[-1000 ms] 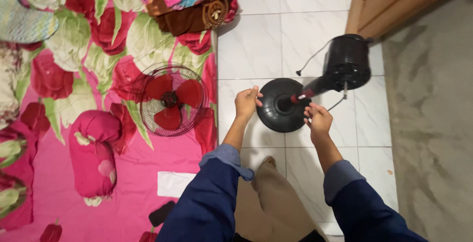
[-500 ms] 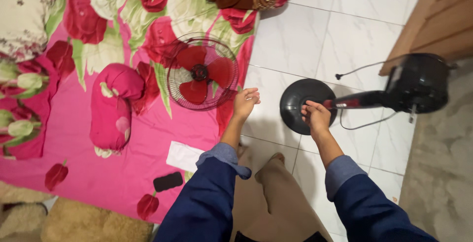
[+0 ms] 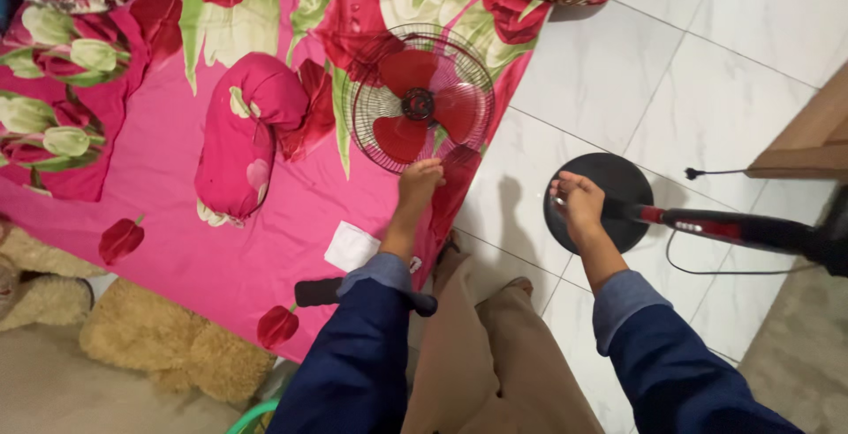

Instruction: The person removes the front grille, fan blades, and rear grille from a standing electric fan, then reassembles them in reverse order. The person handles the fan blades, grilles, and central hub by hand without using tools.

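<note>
Fan head [image 3: 419, 100], wire cage with red blades, lay flat on the pink floral bedsheet [image 3: 168, 187], close to the sheet's edge by the white tiled floor [image 3: 707, 90]. Left hand [image 3: 419, 181] was at the cage's lower rim, fingers curled onto the wire; looked like a grip, contact at the rim only. Right hand [image 3: 579, 203] sat on the round black base [image 3: 609, 188] of the fan stand, fingers bent over its near edge, closed on it. Stand lay tipped on the tiles, red and black pole [image 3: 715, 225] running off to the right, motion-blurred at the far end. Fan head and base were apart, sheet edge between them. Pink bolster pillow [image 3: 246, 134] lay left of the cage. White paper [image 3: 351, 246] and a dark flat object [image 3: 322, 292] sat near the left sleeve [image 3: 353, 354].
</note>
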